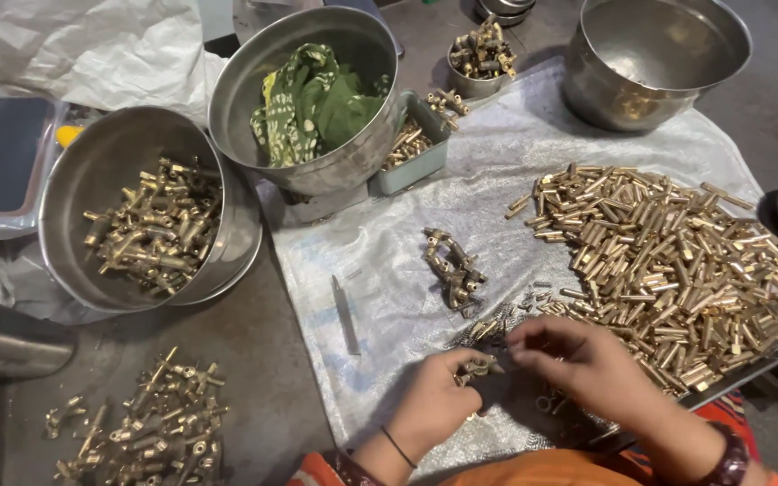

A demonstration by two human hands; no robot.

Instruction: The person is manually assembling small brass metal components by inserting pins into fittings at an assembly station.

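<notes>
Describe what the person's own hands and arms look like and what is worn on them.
Both hands are bare, no gloves. The left hand has a thin dark band around its wrist, and a patterned dark-and-red cuff shows lower on that forearm. The right hand has a chunky dark maroon bangle at the wrist. Orange cloth with a red edge shows along the bottom of the frame, below both arms.

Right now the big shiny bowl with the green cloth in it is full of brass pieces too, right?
No. In the head view, the bowl with the green cloth holds only the cloth. The brass pieces fill the other bowl, left of it.
</notes>
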